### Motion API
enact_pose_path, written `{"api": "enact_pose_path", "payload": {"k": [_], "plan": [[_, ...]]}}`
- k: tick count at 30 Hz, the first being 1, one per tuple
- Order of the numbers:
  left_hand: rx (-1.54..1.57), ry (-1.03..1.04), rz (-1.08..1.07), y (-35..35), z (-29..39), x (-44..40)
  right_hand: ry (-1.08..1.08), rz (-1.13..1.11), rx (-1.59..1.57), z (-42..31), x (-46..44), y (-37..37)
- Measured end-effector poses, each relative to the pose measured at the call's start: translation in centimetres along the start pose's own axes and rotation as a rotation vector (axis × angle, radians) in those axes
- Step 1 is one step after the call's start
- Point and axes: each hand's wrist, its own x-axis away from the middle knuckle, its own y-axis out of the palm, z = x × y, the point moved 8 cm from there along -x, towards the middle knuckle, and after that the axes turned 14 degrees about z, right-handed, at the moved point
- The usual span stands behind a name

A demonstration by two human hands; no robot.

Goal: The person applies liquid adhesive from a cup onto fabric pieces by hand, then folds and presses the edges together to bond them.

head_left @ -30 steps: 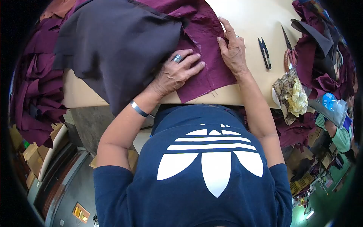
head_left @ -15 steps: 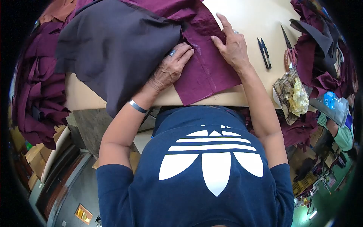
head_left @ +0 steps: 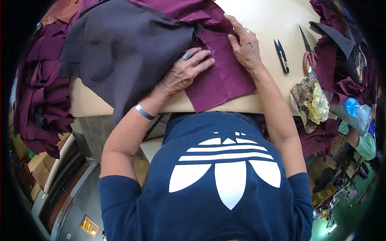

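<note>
Burgundy heap: at far left we see burgundy strips of woven cloth (head_left: 42,94) hanging in layers beside the pale, smooth-topped bench (head_left: 273,93).
Dark cloth: a broad, dark grey-brown sheet of fabric (head_left: 128,50) lies loosely bunched on the bench, its near corner drooping over the edge.
Left hand: our left hand (head_left: 184,74) rests palm down, fingers slightly apart, on burgundy cloth beside the dark sheet; we cannot see the thumb.
Burgundy panel: the flat burgundy fabric panel (head_left: 237,78) lies between our hands, its near end by the bench edge.
Seam: a pale lengthwise line (head_left: 218,70) looks like a finished seam — loose threads at its near end seem untrimmed, and we cannot tell how much else remains.
Right hand: our right hand (head_left: 242,44) is open, thumb and forefinger apart at the panel's right edge — touching, it seems, and gripping nothing.
Snips: small black metal snips (head_left: 282,56) lie apart from our right hand.
</note>
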Motion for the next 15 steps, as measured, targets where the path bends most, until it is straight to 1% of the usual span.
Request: {"api": "enact_pose_path", "payload": {"k": [2,5,6,9,12,15], "plan": [[0.049,-0.145,0.094,0.4,-2.1,0.2,-0.02,0.007,0.019,-0.1,0.0,0.0],[-0.097,-0.179,0.1,0.6,-2.9,0.0,-0.043,0.028,0.01,-0.5,0.0,-0.1],[-0.082,-0.161,0.103,0.4,-2.7,-0.1,-0.051,0.034,0.003,-0.6,0.0,-0.2],[-0.071,0.004,-0.01,0.2,-1.6,-0.8,0.0,-0.018,0.027,0.0,-0.1,0.1],[0.07,-0.114,0.124,0.3,-3.2,-0.4,0.272,-0.22,0.037,1.0,-0.8,0.7],[-0.012,-0.23,0.202,0.3,-3.8,-0.4,0.057,-0.032,0.101,-0.3,-2.6,0.5]]}}
